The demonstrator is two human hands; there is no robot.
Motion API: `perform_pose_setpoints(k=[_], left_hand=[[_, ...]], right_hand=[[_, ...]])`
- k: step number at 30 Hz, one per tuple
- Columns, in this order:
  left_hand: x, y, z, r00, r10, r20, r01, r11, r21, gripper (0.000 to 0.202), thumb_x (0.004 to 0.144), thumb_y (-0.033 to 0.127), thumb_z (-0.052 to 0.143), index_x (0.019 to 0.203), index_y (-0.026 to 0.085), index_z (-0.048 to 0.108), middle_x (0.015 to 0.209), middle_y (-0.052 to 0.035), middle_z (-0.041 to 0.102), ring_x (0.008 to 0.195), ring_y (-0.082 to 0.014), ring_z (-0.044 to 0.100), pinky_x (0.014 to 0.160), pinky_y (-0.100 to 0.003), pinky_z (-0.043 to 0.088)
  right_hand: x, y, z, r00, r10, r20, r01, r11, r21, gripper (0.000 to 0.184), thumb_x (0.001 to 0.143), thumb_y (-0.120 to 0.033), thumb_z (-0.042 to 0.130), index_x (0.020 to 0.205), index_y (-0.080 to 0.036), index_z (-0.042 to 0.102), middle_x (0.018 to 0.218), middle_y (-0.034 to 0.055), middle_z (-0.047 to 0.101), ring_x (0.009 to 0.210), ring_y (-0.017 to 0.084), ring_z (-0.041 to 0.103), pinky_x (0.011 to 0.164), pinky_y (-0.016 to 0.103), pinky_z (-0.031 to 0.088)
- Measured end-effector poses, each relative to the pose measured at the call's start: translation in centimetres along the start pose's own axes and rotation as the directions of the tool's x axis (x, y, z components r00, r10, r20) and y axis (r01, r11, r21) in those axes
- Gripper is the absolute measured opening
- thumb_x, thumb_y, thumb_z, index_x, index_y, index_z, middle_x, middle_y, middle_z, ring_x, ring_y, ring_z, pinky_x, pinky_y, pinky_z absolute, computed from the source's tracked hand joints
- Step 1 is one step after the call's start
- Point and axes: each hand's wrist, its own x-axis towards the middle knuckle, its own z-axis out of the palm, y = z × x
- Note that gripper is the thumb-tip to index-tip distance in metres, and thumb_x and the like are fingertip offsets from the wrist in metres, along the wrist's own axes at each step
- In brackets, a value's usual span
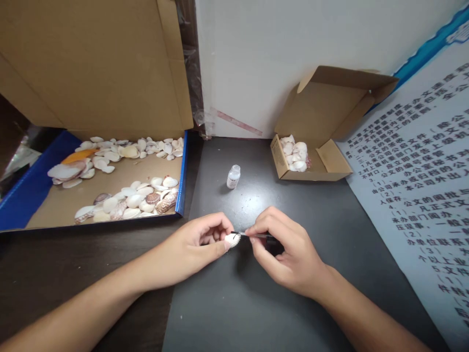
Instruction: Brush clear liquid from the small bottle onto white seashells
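My left hand [207, 239] pinches a small white ribbed seashell [233, 240] between thumb and fingers. My right hand [284, 244] is closed round a thin brush [240, 233] with a slim metallic stem and a dark tip. The tip lies against or just over the upper part of the shell; actual contact is hard to make out. Most of the brush's dark handle end is hidden inside my right hand. Beyond both hands, a small clear glass bottle [233, 177] with a pale label stands upright with no cap on it.
At the left, a blue-edged cardboard box [54, 208] lies open with many loose shells [134, 201] in two groups. A smaller brown box [335, 175] holding white shells [294, 155] stands at the back right. A printed sheet [414, 195] borders the dark mat [205, 313] on the right.
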Motion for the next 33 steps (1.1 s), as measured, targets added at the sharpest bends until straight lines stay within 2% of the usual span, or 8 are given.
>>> perform_pose_setpoints(k=[6, 10, 13, 18, 21, 26, 29, 33], left_hand=[[0.2, 0.3, 0.1, 0.992, 0.038, -0.120, -0.039, 0.999, -0.012, 0.022, 0.091, 0.039, 0.058, 0.089, 0.018, 0.052, 0.074, 0.0046, 0.045, 0.065, -0.0088, 0.040, 0.060, -0.022, 0.033], [0.4, -0.2, 0.3, 0.968, 0.055, -0.245, -0.051, 0.998, 0.020, 0.024, 0.092, 0.042, 0.056, 0.090, 0.019, 0.051, 0.072, 0.0054, 0.042, 0.063, -0.0086, 0.038, 0.060, -0.022, 0.033], [0.7, -0.6, 0.6, 0.955, 0.095, -0.280, -0.073, 0.994, 0.087, 0.024, 0.092, 0.042, 0.055, 0.092, 0.019, 0.051, 0.076, 0.0043, 0.045, 0.068, -0.0097, 0.041, 0.063, -0.023, 0.036], [1.3, -0.5, 0.9, 0.938, 0.149, -0.313, -0.058, 0.958, 0.283, 0.024, 0.092, 0.042, 0.053, 0.088, 0.019, 0.053, 0.073, 0.0042, 0.046, 0.064, -0.0104, 0.039, 0.059, -0.025, 0.035], [1.7, -0.3, 0.9, 0.929, 0.201, -0.310, -0.043, 0.893, 0.449, 0.022, 0.092, 0.041, 0.051, 0.088, 0.020, 0.056, 0.078, 0.0026, 0.051, 0.068, -0.0123, 0.045, 0.062, -0.027, 0.037], [2.8, 0.0, 0.9, 0.893, 0.329, -0.308, -0.006, 0.692, 0.722, 0.017, 0.092, 0.033, 0.050, 0.090, 0.021, 0.061, 0.086, -0.0001, 0.056, 0.078, -0.0170, 0.051, 0.073, -0.033, 0.040], [3.4, 0.0, 0.8, 0.866, 0.380, -0.325, 0.015, 0.629, 0.777, 0.018, 0.093, 0.031, 0.048, 0.092, 0.020, 0.062, 0.088, -0.0030, 0.058, 0.088, -0.0211, 0.052, 0.079, -0.036, 0.040], [3.8, -0.2, 0.6, 0.834, 0.424, -0.353, 0.031, 0.602, 0.798, 0.019, 0.094, 0.028, 0.046, 0.091, 0.019, 0.063, 0.090, -0.0049, 0.058, 0.091, -0.0223, 0.051, 0.082, -0.037, 0.042]], right_hand=[[0.1, 0.3, -0.7, 1.000, 0.019, -0.018, -0.020, 0.999, -0.045, 0.017, 0.079, -0.002, 0.058, 0.088, -0.016, 0.061, 0.081, 0.0027, 0.059, 0.070, 0.013, 0.057, 0.062, 0.027, 0.046], [0.6, 1.2, -1.5, 0.995, 0.029, -0.100, -0.037, 0.996, -0.084, 0.015, 0.079, -0.004, 0.060, 0.086, -0.016, 0.064, 0.080, 0.0029, 0.058, 0.070, 0.014, 0.058, 0.063, 0.028, 0.046], [0.9, 1.9, -1.8, 0.983, 0.040, -0.180, -0.061, 0.992, -0.113, 0.012, 0.081, -0.009, 0.062, 0.088, -0.016, 0.068, 0.082, 0.0041, 0.056, 0.071, 0.015, 0.057, 0.064, 0.029, 0.046], [1.0, 2.5, -2.1, 0.969, 0.109, -0.224, -0.138, 0.983, -0.121, 0.006, 0.082, -0.014, 0.063, 0.084, -0.017, 0.068, 0.081, 0.0039, 0.060, 0.073, 0.016, 0.058, 0.065, 0.029, 0.045], [0.9, 2.8, -2.2, 0.952, 0.180, -0.248, -0.206, 0.975, -0.083, 0.003, 0.083, -0.016, 0.063, 0.082, -0.017, 0.066, 0.081, 0.0032, 0.065, 0.075, 0.016, 0.060, 0.067, 0.028, 0.046], [1.0, 3.3, -2.5, 0.911, 0.343, -0.231, -0.327, 0.939, 0.102, 0.007, 0.082, -0.025, 0.066, 0.083, -0.018, 0.067, 0.082, 0.0021, 0.069, 0.076, 0.016, 0.062, 0.071, 0.027, 0.047], [1.1, 3.5, -2.7, 0.895, 0.388, -0.220, -0.358, 0.919, 0.164, 0.009, 0.079, -0.027, 0.067, 0.081, -0.017, 0.067, 0.081, 0.0026, 0.069, 0.076, 0.017, 0.063, 0.071, 0.028, 0.047], [1.3, 3.8, -2.9, 0.883, 0.414, -0.222, -0.372, 0.905, 0.207, 0.011, 0.076, -0.027, 0.066, 0.079, -0.017, 0.066, 0.079, 0.0031, 0.068, 0.075, 0.017, 0.061, 0.072, 0.030, 0.046]])
